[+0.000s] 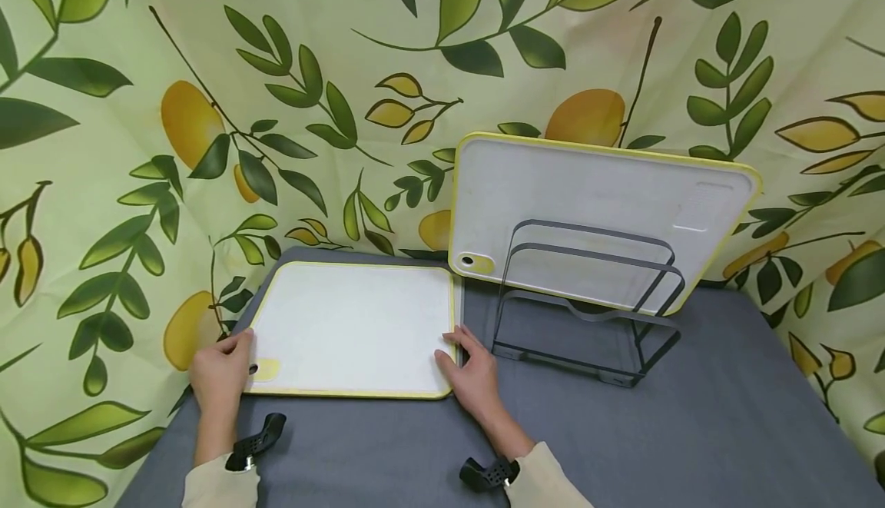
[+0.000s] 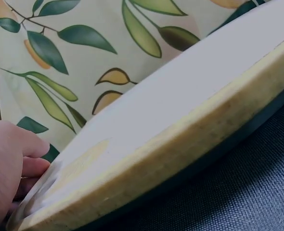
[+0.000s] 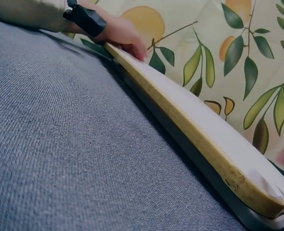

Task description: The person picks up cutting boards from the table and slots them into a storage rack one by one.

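Note:
A white cutting board (image 1: 353,323) with a yellow rim lies low over the grey cloth, its yellow corner patch with a hole at the near left. My left hand (image 1: 220,373) grips its left edge by that corner; in the left wrist view the fingers (image 2: 33,144) curl at the board's end. On the opposite side my right hand (image 1: 473,373) holds the right edge, thumb and fingers spread along the rim. Under the yellow rim a dark grey layer (image 3: 214,192) with a rounded corner shows in the right wrist view.
Right of the board stands a dark metal rack (image 1: 588,308). A second white board (image 1: 588,193) with a yellow rim leans upright at its back. Grey cloth (image 1: 726,400) covers the table, and a leaf-and-fruit patterned curtain (image 1: 276,131) hangs behind and at both sides.

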`<control>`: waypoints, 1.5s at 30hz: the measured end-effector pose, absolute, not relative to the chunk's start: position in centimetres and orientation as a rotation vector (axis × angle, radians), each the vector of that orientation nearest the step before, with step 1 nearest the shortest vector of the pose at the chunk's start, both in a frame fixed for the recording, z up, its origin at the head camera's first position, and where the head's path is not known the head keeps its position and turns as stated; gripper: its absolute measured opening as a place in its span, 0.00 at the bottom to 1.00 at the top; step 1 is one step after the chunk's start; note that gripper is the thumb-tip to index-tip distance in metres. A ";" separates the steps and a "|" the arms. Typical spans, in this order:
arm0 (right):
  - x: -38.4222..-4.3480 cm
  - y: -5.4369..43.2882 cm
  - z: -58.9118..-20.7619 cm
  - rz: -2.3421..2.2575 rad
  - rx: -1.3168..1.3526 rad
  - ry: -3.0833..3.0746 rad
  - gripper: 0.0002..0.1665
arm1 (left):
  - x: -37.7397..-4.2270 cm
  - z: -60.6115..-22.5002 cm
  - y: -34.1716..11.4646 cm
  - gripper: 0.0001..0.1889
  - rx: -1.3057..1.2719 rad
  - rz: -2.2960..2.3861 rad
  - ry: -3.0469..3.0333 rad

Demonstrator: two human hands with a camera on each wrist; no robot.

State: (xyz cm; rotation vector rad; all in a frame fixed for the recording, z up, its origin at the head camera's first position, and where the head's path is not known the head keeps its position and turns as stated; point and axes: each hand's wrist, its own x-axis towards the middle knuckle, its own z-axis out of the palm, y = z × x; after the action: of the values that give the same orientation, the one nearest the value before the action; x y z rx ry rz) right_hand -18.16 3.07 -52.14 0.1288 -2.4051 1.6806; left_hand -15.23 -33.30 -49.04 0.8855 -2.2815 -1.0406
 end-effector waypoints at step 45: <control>-17.1 3.3 -52.2 1.548 0.018 -2.323 0.06 | -12.1 -50.4 -31.2 0.18 0.929 -1.104 -2.031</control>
State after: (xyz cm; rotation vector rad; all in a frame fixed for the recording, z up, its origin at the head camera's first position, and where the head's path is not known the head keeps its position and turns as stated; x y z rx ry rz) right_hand -17.14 3.25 -52.22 0.0185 -2.3233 1.5480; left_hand -12.08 -31.23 -50.43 0.9291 -2.0309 -1.1040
